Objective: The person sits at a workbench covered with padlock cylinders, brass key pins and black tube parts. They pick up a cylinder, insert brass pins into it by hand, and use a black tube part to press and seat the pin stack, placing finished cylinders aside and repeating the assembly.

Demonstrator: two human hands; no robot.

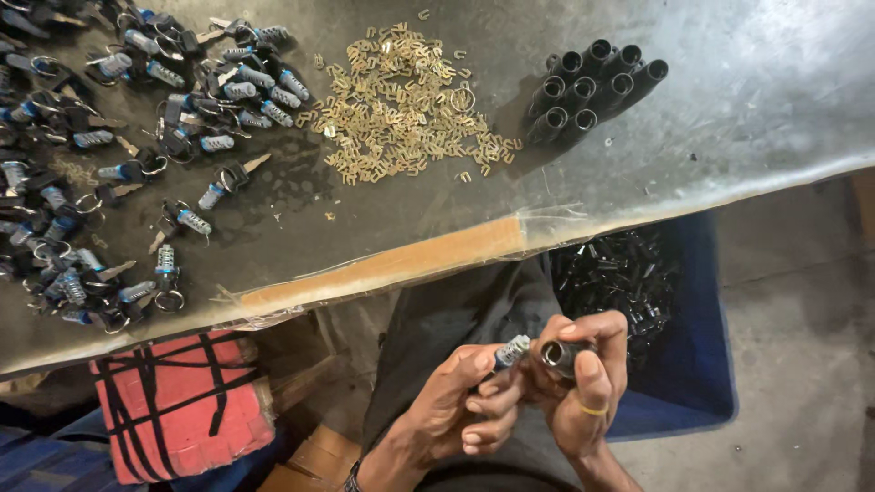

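Observation:
My left hand pinches a small silver lock cylinder, its end aimed at the black tube. My right hand, with a yellow band on one finger, grips a short black tube whose open mouth faces the cylinder. The two parts sit almost touching, low in the head view, over my lap and below the table's front edge. Both hands are closed around their parts.
On the grey table lie a heap of small brass pieces, a stack of black tubes and several keyed lock cylinders at left. A blue bin of black parts stands at right, a red block at left.

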